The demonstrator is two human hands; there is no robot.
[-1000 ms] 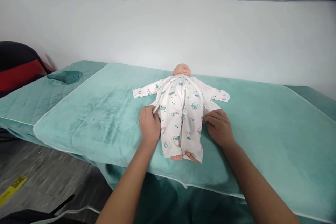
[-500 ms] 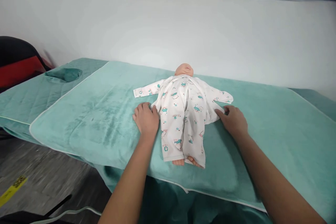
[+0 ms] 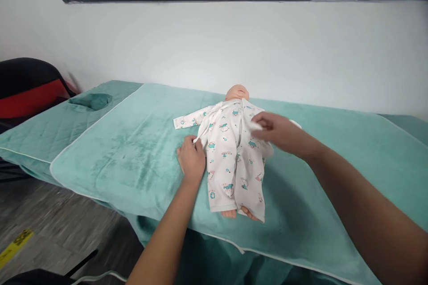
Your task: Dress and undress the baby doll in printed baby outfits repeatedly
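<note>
A baby doll (image 3: 237, 92) lies on its back on a teal towel (image 3: 133, 156), dressed in a white printed sleepsuit (image 3: 230, 160). Its bare feet (image 3: 239, 213) poke out near the towel's front edge. My left hand (image 3: 191, 160) rests at the suit's left side, thumb and fingers pinched on the flap edge. My right hand (image 3: 279, 131) is raised over the doll's chest, fingers closed on the suit's right flap, lifting it across the body. The doll's right-side sleeve is mostly hidden behind that hand.
The towel covers a teal quilted massage table (image 3: 40, 124) with a face hole (image 3: 92, 101) at the left end. A white wall runs behind. A black and red chair (image 3: 26, 89) stands at the far left. Grey floor with a yellow label (image 3: 13, 249) lies below.
My right hand left the towel beside the doll, took the suit's right flap and lifted it over the chest. My left hand went from flat to pinching the left flap edge.
</note>
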